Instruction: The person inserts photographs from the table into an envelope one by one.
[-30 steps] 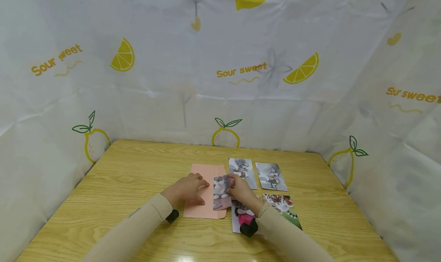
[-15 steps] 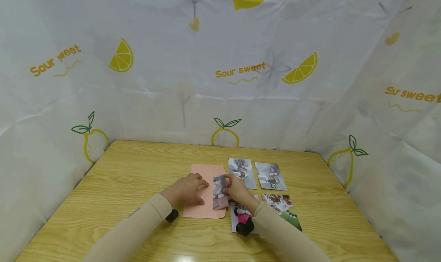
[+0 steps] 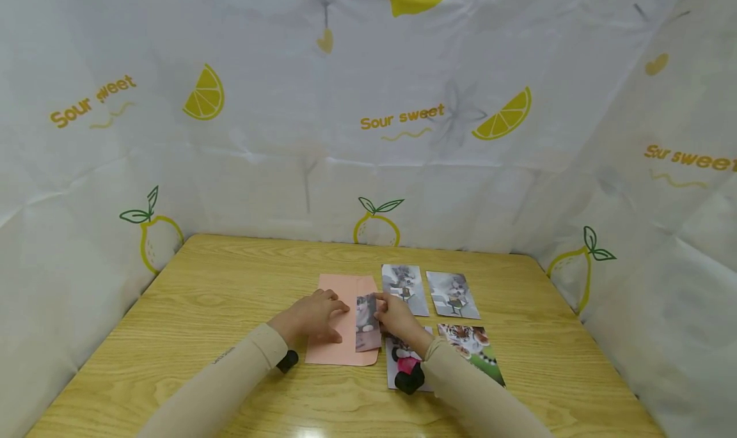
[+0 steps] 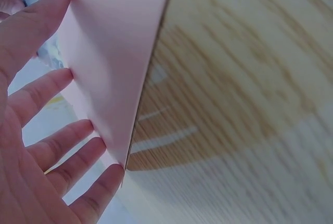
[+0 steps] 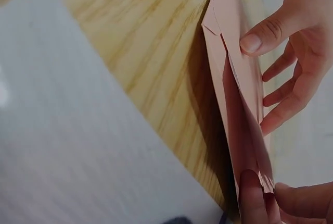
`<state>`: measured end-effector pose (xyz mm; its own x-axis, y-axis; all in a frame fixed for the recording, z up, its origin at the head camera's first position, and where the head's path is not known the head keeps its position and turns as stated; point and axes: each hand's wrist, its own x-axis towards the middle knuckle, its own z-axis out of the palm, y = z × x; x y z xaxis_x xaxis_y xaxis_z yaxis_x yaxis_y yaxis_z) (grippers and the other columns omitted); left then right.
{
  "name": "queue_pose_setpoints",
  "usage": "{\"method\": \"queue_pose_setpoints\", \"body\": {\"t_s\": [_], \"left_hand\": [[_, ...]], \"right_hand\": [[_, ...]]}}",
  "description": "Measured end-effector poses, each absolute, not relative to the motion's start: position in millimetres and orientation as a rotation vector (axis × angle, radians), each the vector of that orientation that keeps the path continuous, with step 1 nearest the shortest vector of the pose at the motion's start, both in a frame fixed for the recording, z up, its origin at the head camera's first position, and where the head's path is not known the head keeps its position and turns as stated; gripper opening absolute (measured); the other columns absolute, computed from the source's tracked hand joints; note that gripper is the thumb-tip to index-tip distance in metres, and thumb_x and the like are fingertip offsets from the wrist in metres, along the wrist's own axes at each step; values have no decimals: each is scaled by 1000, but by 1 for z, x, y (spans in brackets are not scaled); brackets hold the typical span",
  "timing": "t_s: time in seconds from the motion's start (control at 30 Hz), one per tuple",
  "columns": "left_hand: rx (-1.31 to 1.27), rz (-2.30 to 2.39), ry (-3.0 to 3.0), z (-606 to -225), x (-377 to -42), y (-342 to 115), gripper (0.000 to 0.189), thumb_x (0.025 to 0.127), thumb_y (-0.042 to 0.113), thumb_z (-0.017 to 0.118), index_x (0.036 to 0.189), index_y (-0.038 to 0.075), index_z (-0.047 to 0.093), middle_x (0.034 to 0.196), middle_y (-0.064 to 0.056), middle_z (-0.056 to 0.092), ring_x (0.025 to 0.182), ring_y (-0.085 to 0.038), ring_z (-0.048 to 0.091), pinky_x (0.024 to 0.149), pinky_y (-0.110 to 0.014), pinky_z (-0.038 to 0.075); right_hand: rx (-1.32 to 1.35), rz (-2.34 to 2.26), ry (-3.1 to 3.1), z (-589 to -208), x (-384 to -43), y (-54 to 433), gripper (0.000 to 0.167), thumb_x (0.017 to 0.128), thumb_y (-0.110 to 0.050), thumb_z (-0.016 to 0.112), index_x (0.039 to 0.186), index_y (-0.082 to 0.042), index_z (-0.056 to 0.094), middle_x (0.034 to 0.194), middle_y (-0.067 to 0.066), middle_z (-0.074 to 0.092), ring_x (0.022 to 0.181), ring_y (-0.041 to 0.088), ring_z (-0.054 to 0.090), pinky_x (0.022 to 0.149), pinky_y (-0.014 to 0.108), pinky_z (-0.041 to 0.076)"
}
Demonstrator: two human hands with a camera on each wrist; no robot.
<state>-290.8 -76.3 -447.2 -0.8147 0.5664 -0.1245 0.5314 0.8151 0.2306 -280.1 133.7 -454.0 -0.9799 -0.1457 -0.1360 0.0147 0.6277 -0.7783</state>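
A pink envelope (image 3: 325,351) lies on the table with its opening toward the right; the right wrist view shows the open slit. A cat photo (image 3: 364,336) sticks out of that side, its left part hidden behind the envelope's front panel. My left hand (image 3: 313,316) touches the envelope with spread fingers; in the left wrist view the thumb (image 4: 44,15) and fingertips sit on its surface and edge. My right hand (image 3: 400,320) pinches the photo's right edge between thumb and finger. In the right wrist view one finger (image 5: 252,195) is at the envelope's mouth.
Right of the envelope lie two grey photos (image 3: 403,291), a photo with a pink-dressed figure (image 3: 397,377) partly under my right wrist, and a tiger photo (image 3: 469,339). The wooden table (image 3: 230,278) meets a lemon-print cloth (image 3: 276,188) at the back and sides.
My right hand has shifted slightly left and pushed the cat photo a little farther into the envelope; its right edge overhangs less. My left hand has kept its place.
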Motion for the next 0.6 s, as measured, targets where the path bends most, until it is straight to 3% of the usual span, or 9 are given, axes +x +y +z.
{"method": "queue_pose_setpoints", "body": {"t_s": [0.6], "left_hand": [[845,287,2813,-449,-291,-76,59,77,44,79,128,21,62,134,-9,52,125,-29,47,99,-45,45]], "right_hand": [[-34,-1435,2490,-457,-283,133,45,95,5,53,140,3,48,83,9,56,61,13,53,57,27,54]]}}
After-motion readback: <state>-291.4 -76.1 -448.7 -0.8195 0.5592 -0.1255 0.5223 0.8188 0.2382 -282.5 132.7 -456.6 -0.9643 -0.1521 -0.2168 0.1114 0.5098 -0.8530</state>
